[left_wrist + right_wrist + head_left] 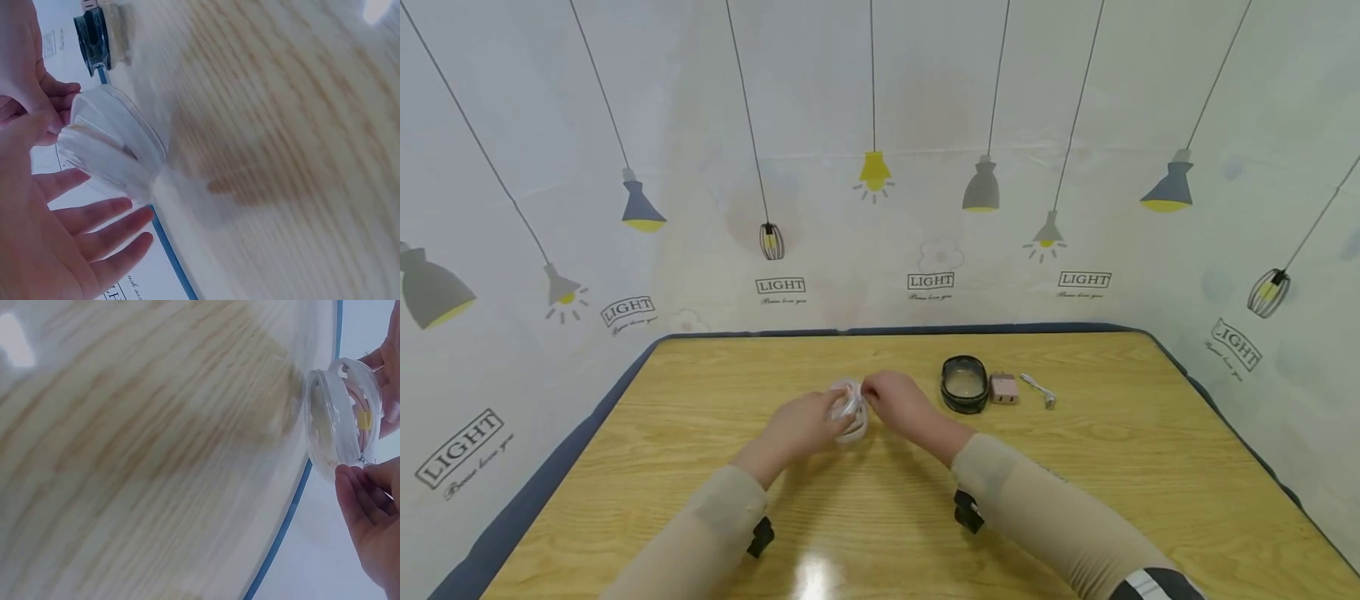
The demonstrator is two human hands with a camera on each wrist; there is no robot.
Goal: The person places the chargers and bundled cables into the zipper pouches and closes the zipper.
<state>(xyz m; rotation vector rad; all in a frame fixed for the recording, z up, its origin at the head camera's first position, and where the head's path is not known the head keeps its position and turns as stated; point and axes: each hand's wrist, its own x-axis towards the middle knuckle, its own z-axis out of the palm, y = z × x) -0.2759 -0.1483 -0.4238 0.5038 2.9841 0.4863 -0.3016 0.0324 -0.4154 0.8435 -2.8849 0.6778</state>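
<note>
A small round see-through case (852,427) with whitish edges is held up over the table between both hands. Inside it, in the right wrist view, lies a coiled pinkish cable (354,394) with a yellow band. My left hand (805,423) holds the case from the left, its thumb on one side and fingers on the other. At the rim, my right hand (904,404) pinches the edge between thumb and fingertips. Whether those fingertips hold a zip pull is hidden. The left wrist view shows the case (119,131) tilted, with the left fingers (119,234) spread beside it.
Right of the hands, a black-rimmed oval case (965,407) with a clear top lies on the wooden table (737,358). Beside it are a pink charger plug (1003,388) and a short white cable (1037,388). A lamp-patterned sheet (850,100) hangs behind.
</note>
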